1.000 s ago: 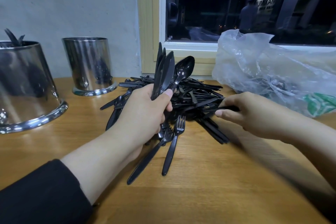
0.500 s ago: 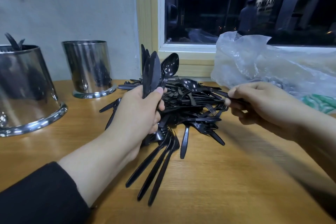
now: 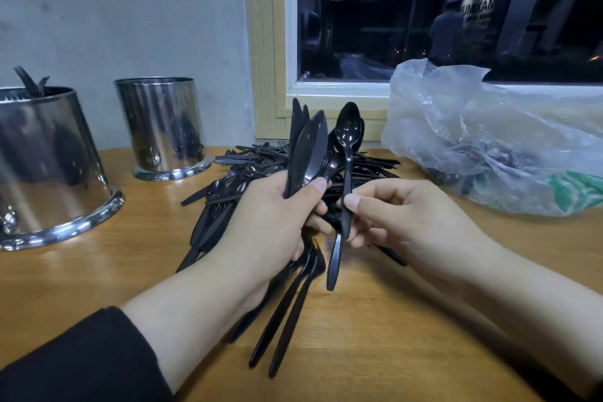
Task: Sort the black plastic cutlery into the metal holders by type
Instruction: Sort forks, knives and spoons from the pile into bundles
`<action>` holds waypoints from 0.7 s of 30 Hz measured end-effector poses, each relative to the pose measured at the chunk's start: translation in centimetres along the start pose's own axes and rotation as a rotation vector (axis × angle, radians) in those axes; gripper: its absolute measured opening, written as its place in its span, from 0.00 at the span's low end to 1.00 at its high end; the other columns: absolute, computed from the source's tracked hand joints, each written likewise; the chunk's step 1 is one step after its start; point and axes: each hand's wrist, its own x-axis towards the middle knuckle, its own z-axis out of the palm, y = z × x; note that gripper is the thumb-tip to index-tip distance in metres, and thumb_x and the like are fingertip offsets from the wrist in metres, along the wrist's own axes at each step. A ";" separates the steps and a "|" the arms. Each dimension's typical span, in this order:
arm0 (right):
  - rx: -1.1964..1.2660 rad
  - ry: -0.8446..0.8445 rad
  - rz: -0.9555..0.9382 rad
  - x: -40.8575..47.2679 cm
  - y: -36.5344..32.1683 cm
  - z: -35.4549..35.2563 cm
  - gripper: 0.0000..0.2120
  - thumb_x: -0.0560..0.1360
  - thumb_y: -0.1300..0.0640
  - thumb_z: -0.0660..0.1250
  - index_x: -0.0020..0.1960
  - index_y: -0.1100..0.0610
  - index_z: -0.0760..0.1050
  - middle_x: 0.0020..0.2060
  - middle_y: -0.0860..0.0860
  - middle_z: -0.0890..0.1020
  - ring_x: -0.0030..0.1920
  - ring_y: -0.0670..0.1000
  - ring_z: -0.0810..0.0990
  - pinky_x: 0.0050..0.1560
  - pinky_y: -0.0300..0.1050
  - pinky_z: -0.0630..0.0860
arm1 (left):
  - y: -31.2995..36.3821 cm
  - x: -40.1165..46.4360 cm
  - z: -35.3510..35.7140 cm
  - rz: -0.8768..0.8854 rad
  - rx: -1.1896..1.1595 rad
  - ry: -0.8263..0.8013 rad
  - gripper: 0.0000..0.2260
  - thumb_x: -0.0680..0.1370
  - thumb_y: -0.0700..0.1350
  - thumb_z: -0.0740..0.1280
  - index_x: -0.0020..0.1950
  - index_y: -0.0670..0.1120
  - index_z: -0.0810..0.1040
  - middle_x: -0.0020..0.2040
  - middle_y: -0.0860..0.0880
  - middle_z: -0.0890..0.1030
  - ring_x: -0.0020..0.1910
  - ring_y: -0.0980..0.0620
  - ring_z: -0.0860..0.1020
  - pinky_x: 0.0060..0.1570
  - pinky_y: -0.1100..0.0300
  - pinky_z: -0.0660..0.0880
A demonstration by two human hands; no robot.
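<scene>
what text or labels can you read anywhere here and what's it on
"UMAKAM", partly cut off and uncertain: lit sign seen through the window.
A smaller line beneath it: too blurred to read.
Small white mark in the window's lower left corner: too small to read.
Green print on the bag: no letters can be made out.
Holders and cutlery: no text visible.

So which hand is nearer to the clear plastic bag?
The right hand. It pinches a spoon just left of the plastic bag. The left hand grips a bundle of knives farther left, beyond the right hand.
</scene>
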 end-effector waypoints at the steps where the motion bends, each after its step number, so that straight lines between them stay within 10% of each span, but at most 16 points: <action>1: 0.006 0.006 0.004 -0.1 0.1 0.2 0.08 0.79 0.63 0.67 0.46 0.68 0.82 0.37 0.61 0.84 0.36 0.54 0.81 0.40 0.42 0.82 | 0.0 -0.1 0.1 0.000 0.014 -0.011 0.09 0.83 0.47 0.67 0.48 0.43 0.81 0.39 0.46 0.83 0.35 0.42 0.82 0.21 0.61 0.66; 12: -0.526 0.005 -0.097 -0.5 -1.1 0.3 0.16 0.81 0.57 0.66 0.35 0.55 0.82 0.25 0.45 0.77 0.27 0.43 0.72 0.31 0.35 0.70 | 0.6 -0.7 0.3 0.038 0.172 -0.178 0.09 0.83 0.48 0.66 0.48 0.45 0.82 0.37 0.48 0.84 0.26 0.56 0.77 0.22 0.63 0.67; 21: -1.211 0.062 -0.016 -0.2 -1.2 -2.0 0.21 0.74 0.32 0.65 0.38 0.49 0.76 0.31 0.46 0.80 0.34 0.44 0.77 0.35 0.43 0.74 | 0.6 0.5 -1.0 0.019 0.128 0.049 0.14 0.84 0.49 0.64 0.42 0.44 0.74 0.30 0.48 0.71 0.25 0.53 0.67 0.22 0.63 0.62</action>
